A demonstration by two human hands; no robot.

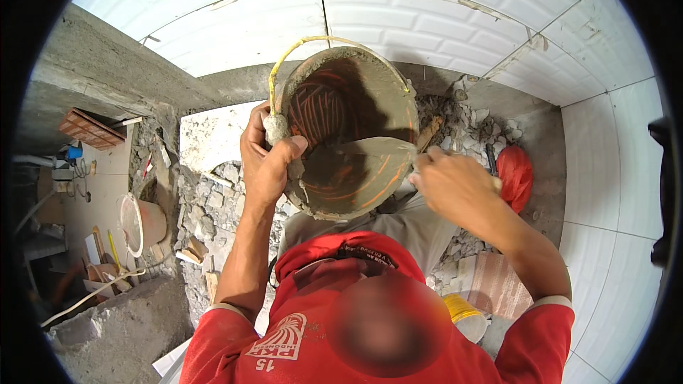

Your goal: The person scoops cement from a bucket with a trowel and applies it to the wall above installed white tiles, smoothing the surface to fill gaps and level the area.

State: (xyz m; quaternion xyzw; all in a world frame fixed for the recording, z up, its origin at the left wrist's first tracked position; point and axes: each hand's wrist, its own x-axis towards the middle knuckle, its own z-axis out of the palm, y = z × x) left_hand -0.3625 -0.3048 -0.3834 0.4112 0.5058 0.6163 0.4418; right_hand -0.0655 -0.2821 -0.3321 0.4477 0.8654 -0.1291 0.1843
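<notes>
A mortar-smeared bucket (370,99) with a yellow handle (304,40) is tipped up in front of me, showing its inside with orange streaks through grey mortar residue. My left hand (267,160) is closed on the bucket's left rim, by a crusted lump at the handle's end, thumb over the edge. My right hand (455,181) is closed on a trowel at the bucket's right edge. The trowel's wide blade (370,148) reaches inside across the lower part of the bucket; whether it touches the inner wall I cannot tell.
White tiled walls (597,171) rise ahead and right. Rubble (210,217) surrounds me, with a white board (210,135), a red plastic bag (514,178) and a yellow container (464,316). At left are a pale bucket (142,224), a concrete ledge (121,331), tools and scraps.
</notes>
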